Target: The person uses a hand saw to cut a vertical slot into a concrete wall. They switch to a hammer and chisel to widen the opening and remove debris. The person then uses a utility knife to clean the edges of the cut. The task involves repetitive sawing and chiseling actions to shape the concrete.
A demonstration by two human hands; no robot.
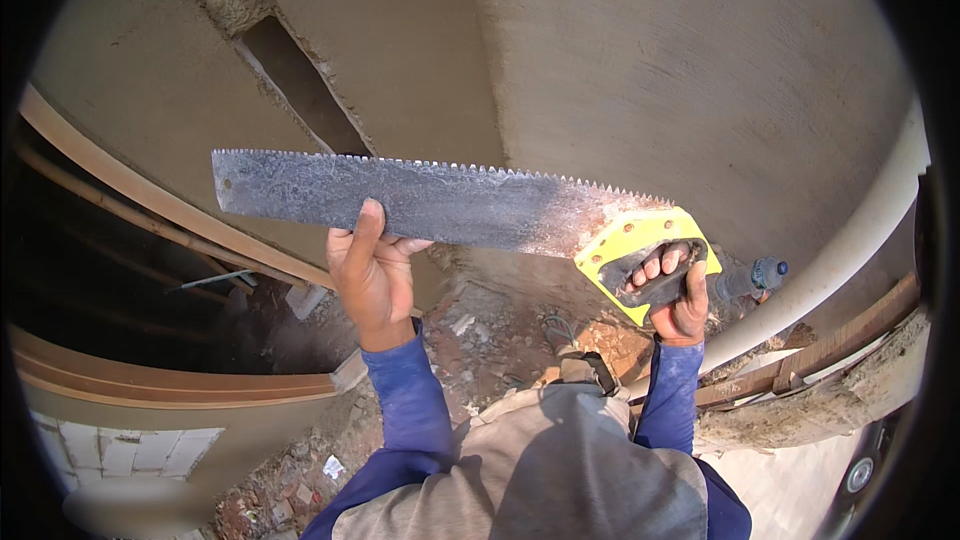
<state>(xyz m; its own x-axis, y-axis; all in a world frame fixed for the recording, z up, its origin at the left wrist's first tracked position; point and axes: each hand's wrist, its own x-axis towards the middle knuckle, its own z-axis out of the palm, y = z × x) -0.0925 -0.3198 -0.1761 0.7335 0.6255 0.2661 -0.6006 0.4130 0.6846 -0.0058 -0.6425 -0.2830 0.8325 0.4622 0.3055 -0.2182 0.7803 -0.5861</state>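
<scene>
A hand saw (450, 202) with a dusty grey blade is held up across the view, teeth along its upper edge. My right hand (682, 302) is closed through its yellow and black handle (610, 252) at the right end. My left hand (372, 265) pinches the lower edge of the blade left of its middle, thumb lying on the near face and fingers behind. The blade's tip, with a small hole in it, points left. Reddish and whitish marks cover the blade near the handle.
Ahead stands a plastered wall (680, 50) with a long slot (305, 85) cut in it. A wooden frame (160, 210) borders a dark opening at left. Rubble (470, 330) covers the ground. On the right are a white pipe (835, 275), a plastic bottle (745, 280) and wooden boards (740, 387).
</scene>
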